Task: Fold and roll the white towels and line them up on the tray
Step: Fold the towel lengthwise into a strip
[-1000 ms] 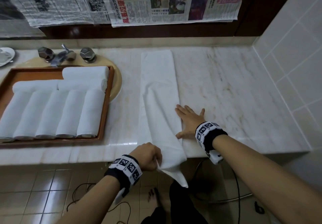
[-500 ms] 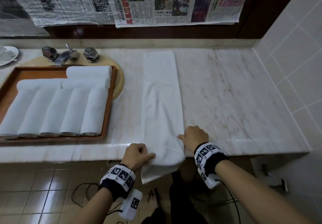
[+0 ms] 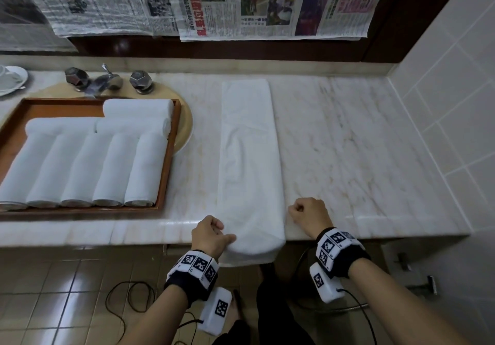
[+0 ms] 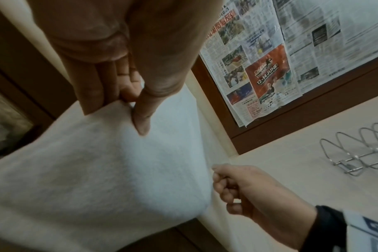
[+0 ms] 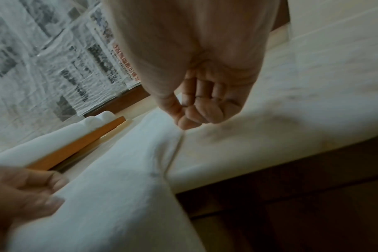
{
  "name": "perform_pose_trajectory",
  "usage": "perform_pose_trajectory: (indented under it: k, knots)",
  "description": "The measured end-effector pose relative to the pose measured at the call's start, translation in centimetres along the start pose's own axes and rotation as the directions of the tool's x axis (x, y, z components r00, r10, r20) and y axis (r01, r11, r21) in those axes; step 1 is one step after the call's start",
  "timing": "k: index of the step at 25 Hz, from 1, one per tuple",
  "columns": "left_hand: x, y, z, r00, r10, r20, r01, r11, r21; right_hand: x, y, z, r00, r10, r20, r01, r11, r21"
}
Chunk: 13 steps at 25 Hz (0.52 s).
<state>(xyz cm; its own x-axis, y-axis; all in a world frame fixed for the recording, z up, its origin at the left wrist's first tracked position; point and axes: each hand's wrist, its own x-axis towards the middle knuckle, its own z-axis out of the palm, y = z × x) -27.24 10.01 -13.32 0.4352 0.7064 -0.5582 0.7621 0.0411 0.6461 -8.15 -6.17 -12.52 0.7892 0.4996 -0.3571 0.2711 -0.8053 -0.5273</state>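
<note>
A white towel [image 3: 249, 157], folded into a long strip, lies on the marble counter [image 3: 348, 143]. Its near end hangs over the front edge. My left hand [image 3: 211, 233] pinches the near left edge of that end between thumb and fingers [image 4: 140, 119]. Just off the towel's right edge my right hand [image 3: 305, 212] rests on the counter with fingers curled [image 5: 194, 112] and nothing visible in it. At the left, the wooden tray [image 3: 168, 154] holds several rolled white towels [image 3: 107, 167], most in a row and others laid crosswise behind.
A faucet with two knobs [image 3: 104, 79] stands behind the tray, and a white dish [image 3: 10, 79] sits at the far left. Newspapers [image 3: 267, 4] cover the back wall. A tiled wall [image 3: 455, 103] bounds the counter on the right. Cables [image 3: 128, 301] lie on the floor.
My right hand left the towel, where it lay flat, and now sits curled to its right. My left hand rose to the counter's edge, and the hanging end now lies straighter.
</note>
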Motion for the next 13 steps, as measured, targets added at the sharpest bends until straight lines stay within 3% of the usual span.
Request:
perform_pose_trajectory:
  k: [3,6,11,13]
  knots:
    - [-0.5,0.1,0.2,0.997,-0.002,-0.075,0.001,1.0,-0.017,-1.6,-0.8,1.5,0.993,0.072,0.093,-0.063,0.994,-0.087]
    - [-0.7,0.2,0.4,0.985,-0.007,-0.173,0.005,1.0,-0.017,-2.1,-1.5,2.1,0.991,0.106,0.08,-0.093,0.984,-0.15]
    - [-0.3,0.2,0.4,0.985,-0.069,-0.16,0.072,0.997,0.01,-2.4,-0.9,2.1,0.996,0.089,0.022,-0.092,0.987,0.13]
    - [-0.1,0.3,0.3,0.989,-0.086,-0.122,0.091,0.995,0.037,-2.4,-1.1,2.1,0.992,0.122,0.02,-0.123,0.98,0.155]
